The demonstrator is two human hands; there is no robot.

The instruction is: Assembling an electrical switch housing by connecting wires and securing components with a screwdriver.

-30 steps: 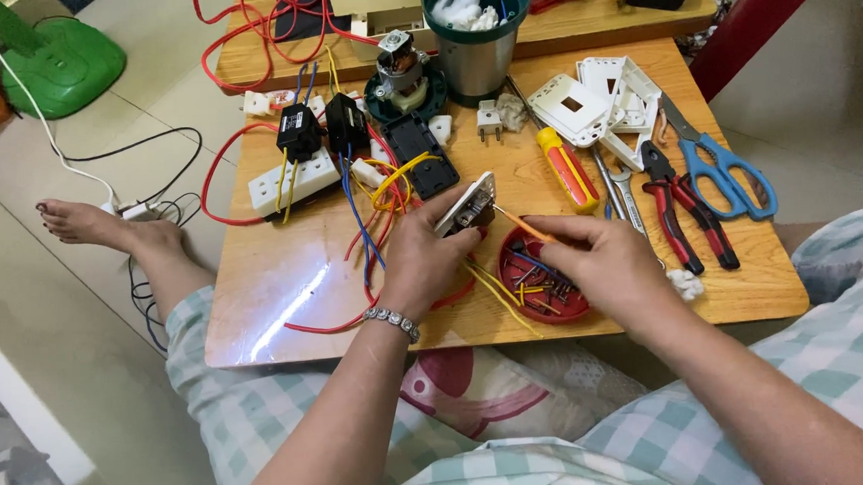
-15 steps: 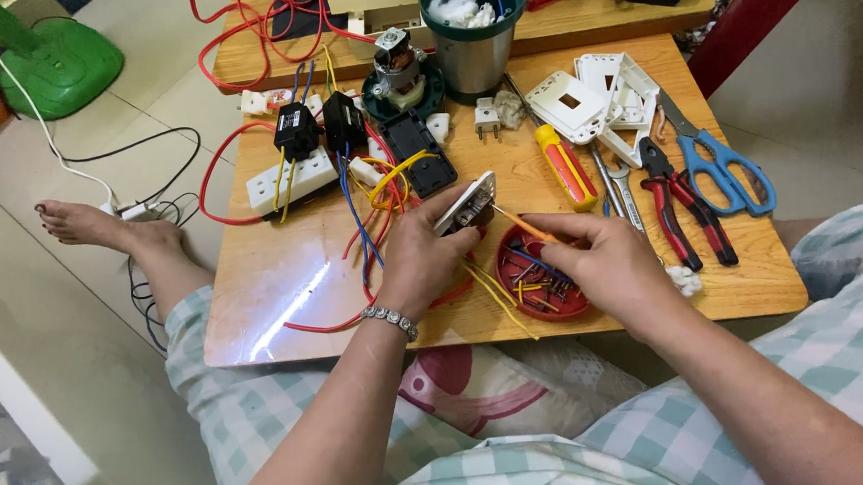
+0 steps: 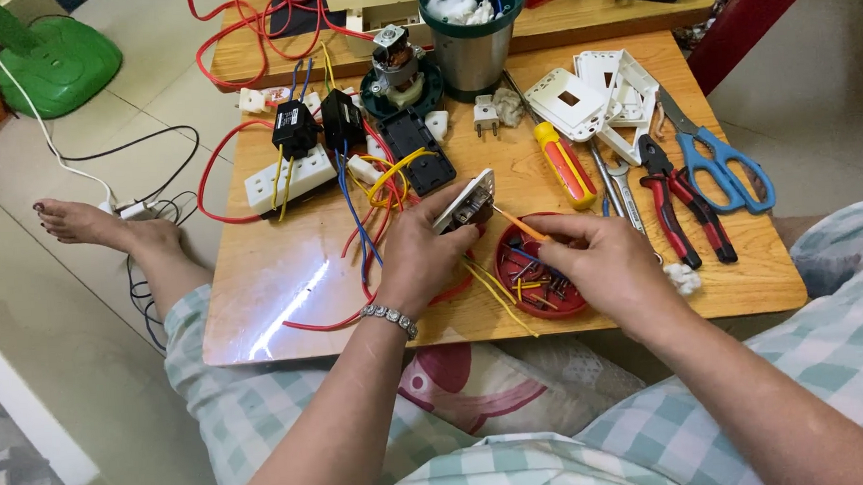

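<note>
My left hand grips a small white switch plate, tilted on edge above the low wooden table. My right hand pinches a thin yellow wire whose end runs into the plate's back. Below the right hand sits a round red lid holding several screws and wire scraps. Yellow, blue and red wires trail from the plate toward the table's middle.
Left of the wires lies a white power strip with black plugs. A yellow-handled screwdriver, red pliers, blue scissors and white plates lie right. A metal cup stands behind. A bare foot rests on the floor.
Both hands stay at the switch plate. The right fingers have shifted slightly along the yellow wire; the view has tilted a little.
</note>
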